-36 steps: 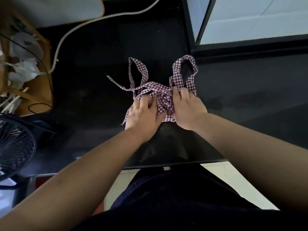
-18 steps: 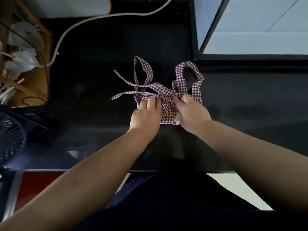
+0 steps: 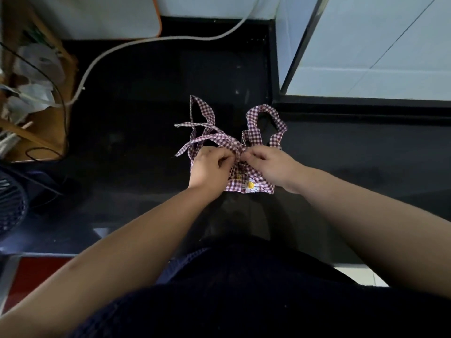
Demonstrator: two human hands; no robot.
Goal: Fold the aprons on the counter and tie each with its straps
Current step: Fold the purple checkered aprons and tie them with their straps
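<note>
One folded purple gingham apron is lying on the black bench near its front edge. The left hand is curling its grip round a strap at the bundle's top. The right hand, just beside it, is pinching the same strap in a narrow grip. Loose strap ends are trailing leftward, and a strap loop is arching beyond the right hand. A white cable is lying across the bench's far side.

both hands pinch checked straps over a folded apron. left hand and right hand meet above the black counter.
</note>
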